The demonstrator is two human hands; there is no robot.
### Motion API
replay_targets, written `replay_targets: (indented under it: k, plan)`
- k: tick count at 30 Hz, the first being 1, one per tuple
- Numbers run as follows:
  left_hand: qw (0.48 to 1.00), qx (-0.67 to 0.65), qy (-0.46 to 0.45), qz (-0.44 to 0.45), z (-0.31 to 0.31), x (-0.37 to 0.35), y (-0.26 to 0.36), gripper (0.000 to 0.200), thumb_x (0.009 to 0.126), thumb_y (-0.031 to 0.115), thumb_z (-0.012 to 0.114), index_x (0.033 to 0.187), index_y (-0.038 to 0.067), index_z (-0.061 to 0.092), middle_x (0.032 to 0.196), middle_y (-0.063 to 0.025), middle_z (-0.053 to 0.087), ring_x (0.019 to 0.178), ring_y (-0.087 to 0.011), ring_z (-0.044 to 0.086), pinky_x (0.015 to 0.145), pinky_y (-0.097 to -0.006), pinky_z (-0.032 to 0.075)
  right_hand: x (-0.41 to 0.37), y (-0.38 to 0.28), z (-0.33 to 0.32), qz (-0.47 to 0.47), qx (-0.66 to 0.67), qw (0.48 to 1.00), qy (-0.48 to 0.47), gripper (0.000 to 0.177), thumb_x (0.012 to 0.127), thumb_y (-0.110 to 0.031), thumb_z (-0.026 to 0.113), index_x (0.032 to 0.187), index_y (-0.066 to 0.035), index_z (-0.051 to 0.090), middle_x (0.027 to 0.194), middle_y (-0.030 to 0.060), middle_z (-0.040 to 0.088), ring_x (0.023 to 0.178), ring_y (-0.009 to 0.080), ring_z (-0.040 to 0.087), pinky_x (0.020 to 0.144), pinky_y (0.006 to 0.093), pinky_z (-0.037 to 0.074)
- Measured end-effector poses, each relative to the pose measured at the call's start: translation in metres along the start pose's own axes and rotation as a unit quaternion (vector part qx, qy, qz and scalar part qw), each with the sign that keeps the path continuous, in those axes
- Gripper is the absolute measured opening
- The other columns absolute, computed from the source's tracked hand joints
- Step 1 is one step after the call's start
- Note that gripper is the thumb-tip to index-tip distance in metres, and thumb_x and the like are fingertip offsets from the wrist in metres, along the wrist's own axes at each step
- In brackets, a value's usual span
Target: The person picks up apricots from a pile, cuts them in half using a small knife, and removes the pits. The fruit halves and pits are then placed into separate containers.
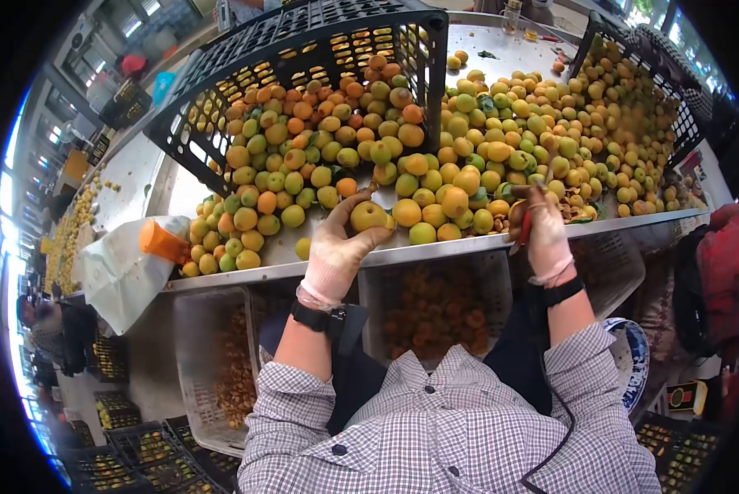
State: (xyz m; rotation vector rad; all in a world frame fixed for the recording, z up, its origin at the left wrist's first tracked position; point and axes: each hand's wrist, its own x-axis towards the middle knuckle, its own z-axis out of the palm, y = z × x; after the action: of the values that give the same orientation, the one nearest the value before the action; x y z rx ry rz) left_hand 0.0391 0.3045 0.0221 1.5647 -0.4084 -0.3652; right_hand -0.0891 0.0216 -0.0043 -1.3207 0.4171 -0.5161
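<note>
My left hand point(345, 235), in a pale glove with bare-looking fingertips, grips a yellow apricot point(369, 216) above the table's front edge. To its right, my right hand point(541, 226) is closed around a small red-handled tool point(525, 228), whose tip I cannot make out clearly. Heaps of yellow, green and orange apricots point(468, 177) lie on the metal table point(287, 270) just beyond both hands. Cut pieces and dark bits lie near my right hand.
A black crate point(304, 41) lies tipped with fruit spilling out; another crate point(687, 123) stands at right. An orange cup point(162, 241) lies on a white bag point(122, 267). Below the edge are plastic bins point(192, 362) of halved fruit. Other people are at the sides.
</note>
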Motion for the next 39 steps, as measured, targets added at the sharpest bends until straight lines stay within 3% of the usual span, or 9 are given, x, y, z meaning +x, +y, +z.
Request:
replay_targets:
  k: [3,6,9,12,13,18,30,32,39]
  plan:
    - [0.995,-0.085,-0.042,-0.018,-0.004,-0.001,-0.014,0.065,0.081,0.011,0.078,0.138,-0.001,0.05,0.105,-0.0094,0.065,0.094,-0.0147,0.063,0.083,-0.026,0.053,-0.026,-0.004,0.041,0.064,-0.089,0.991,-0.077,0.033,0.102,-0.032,0.051,0.124,-0.007,0.052,0.07,0.0015,0.051,0.044,0.01,0.047,0.04,0.0243,0.042]
    - [0.993,-0.088,-0.074,-0.035,-0.006,-0.003,-0.016,0.066,0.083,0.011,0.077,0.14,-0.002,0.046,0.109,-0.0097,0.064,0.094,-0.0154,0.064,0.079,-0.0266,0.054,-0.05,-0.02,0.097,0.113,-0.164,0.972,-0.125,0.029,0.101,-0.028,0.053,0.119,-0.006,0.051,0.075,0.0033,0.054,0.051,0.0109,0.049,0.042,0.026,0.043]
    - [0.968,-0.231,-0.064,-0.08,-0.01,-0.009,-0.017,0.065,0.086,0.013,0.075,0.14,-0.002,0.043,0.111,-0.0104,0.063,0.094,-0.0157,0.064,0.075,-0.0274,0.055,-0.058,-0.023,0.126,0.136,-0.148,0.961,-0.192,0.025,0.1,-0.026,0.054,0.111,-0.003,0.055,0.076,0.0027,0.057,0.059,0.0126,0.056,0.048,0.0282,0.046]
    - [0.967,-0.228,-0.094,-0.066,-0.021,-0.008,-0.02,0.062,0.088,0.015,0.072,0.141,-0.001,0.042,0.112,-0.0103,0.063,0.092,-0.0159,0.065,0.075,-0.0281,0.055,-0.058,-0.014,0.145,0.055,-0.184,0.961,-0.201,0.027,0.099,-0.026,0.056,0.104,0.0,0.057,0.077,0.0103,0.063,0.064,0.0226,0.062,0.057,0.0353,0.049]
    - [0.966,-0.227,-0.114,-0.057,-0.024,-0.007,-0.022,0.062,0.09,0.017,0.071,0.141,0.0,0.042,0.113,-0.0095,0.063,0.093,-0.015,0.063,0.075,-0.0273,0.053,-0.057,-0.013,0.149,0.056,-0.187,0.96,-0.202,0.027,0.099,-0.026,0.056,0.104,0.0,0.057,0.077,0.0103,0.063,0.064,0.0226,0.062,0.057,0.0353,0.049]
    - [0.947,-0.289,-0.133,-0.054,-0.03,-0.009,-0.025,0.06,0.094,0.025,0.069,0.143,0.003,0.042,0.113,-0.0064,0.063,0.094,-0.0126,0.06,0.078,-0.0253,0.048,-0.054,-0.005,0.165,-0.05,-0.303,0.941,-0.139,0.029,0.096,-0.026,0.058,0.097,0.002,0.056,0.077,0.026,0.062,0.076,0.0438,0.063,0.067,0.0446,0.05]
    - [0.932,-0.345,-0.099,-0.056,-0.026,-0.01,-0.031,0.046,0.096,0.03,0.066,0.129,0.001,0.054,0.113,-0.0041,0.06,0.101,-0.013,0.056,0.086,-0.0273,0.046,-0.057,0.014,0.179,-0.146,-0.339,0.926,-0.084,0.019,0.094,-0.017,0.059,0.099,0.001,0.054,0.079,0.0271,0.063,0.081,0.0466,0.063,0.069,0.0474,0.051]
    - [0.927,-0.359,-0.087,-0.062,-0.024,-0.009,-0.028,0.05,0.094,0.025,0.07,0.133,0.0,0.051,0.105,-0.0042,0.063,0.083,-0.0102,0.055,0.07,-0.0228,0.043,-0.059,0.014,0.179,-0.155,-0.336,0.926,-0.077,0.019,0.094,-0.016,0.058,0.1,0.001,0.054,0.078,0.027,0.063,0.082,0.0466,0.063,0.069,0.0474,0.051]
    - [0.926,-0.36,-0.087,-0.076,-0.022,-0.01,-0.024,0.046,0.095,0.024,0.068,0.131,-0.001,0.053,0.104,-0.0041,0.063,0.083,-0.0102,0.055,0.071,-0.0232,0.044,-0.061,0.011,0.181,-0.145,-0.35,0.923,-0.059,0.018,0.094,-0.016,0.058,0.099,0.001,0.051,0.079,0.0271,0.063,0.082,0.0469,0.063,0.068,0.0483,0.05]
